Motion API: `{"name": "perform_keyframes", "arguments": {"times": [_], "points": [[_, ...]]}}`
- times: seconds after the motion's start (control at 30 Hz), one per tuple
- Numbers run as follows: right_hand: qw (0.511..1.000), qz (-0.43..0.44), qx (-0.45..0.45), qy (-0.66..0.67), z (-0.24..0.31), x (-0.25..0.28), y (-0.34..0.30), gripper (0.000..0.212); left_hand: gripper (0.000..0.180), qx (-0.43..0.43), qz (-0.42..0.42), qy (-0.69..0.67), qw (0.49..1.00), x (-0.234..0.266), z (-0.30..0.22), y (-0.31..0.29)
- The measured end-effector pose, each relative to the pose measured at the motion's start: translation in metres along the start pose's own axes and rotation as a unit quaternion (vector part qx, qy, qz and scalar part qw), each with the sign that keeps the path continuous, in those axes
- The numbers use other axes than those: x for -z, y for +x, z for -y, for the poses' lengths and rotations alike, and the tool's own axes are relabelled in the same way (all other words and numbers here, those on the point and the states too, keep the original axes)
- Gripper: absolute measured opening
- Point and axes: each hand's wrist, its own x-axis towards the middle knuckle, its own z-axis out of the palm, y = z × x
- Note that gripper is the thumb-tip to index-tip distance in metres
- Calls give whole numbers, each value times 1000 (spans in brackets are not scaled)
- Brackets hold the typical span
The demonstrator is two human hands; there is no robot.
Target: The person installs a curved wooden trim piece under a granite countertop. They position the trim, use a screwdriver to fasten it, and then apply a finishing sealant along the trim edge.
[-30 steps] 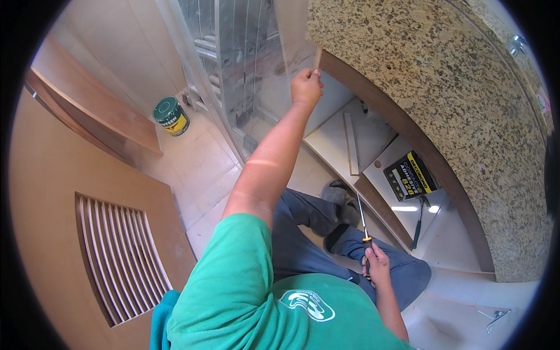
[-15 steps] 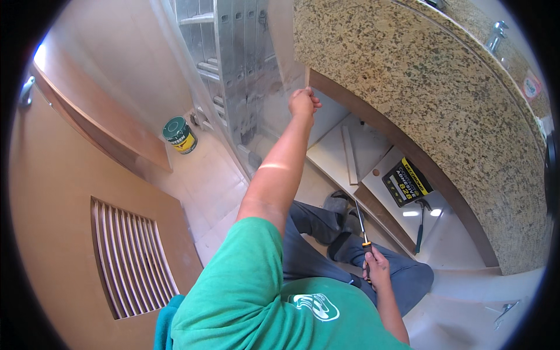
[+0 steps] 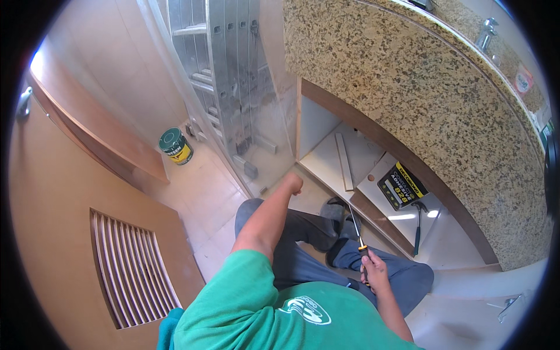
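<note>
My right hand is wrapped round the black and orange handle of a long screwdriver. Its thin shaft points away from me, with the tip near the front edge of the cabinet floor. My left hand is curled closed over my lower leg, just left of the open cabinet. What it holds, if anything, is hidden. Inside the cabinet lie a narrow wooden strip, a black and yellow adhesive can and a claw hammer with a dark handle.
A curved speckled granite counter overhangs the cabinet, with a tap at the back right. An aluminium ladder stands behind plastic sheeting. A green and yellow paint bucket sits on the floor near a louvred door.
My left hand has come down and toward me from the cabinet's upper left corner. My right hand keeps the screwdriver in nearly the same place. The view has shifted slightly.
</note>
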Motion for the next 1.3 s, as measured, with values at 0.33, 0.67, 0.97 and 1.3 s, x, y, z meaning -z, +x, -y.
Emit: {"name": "perform_keyframes", "arguments": {"times": [0.33,0.67,0.97,1.3], "points": [[1000,-22,-5,-6,0,-3,6,47,36,119,-166,-100,974,-29,19,2],[998,-51,-20,-5,-6,4,13,49,37,161,-66,-129,976,-28,-3,1],[997,-72,-25,-14,-6,7,14,49,31,79,-173,-205,960,-8,-44,-22],[997,-59,-35,-17,-7,5,14,46,32,-133,-229,-786,559,162,-102,-69]]}}
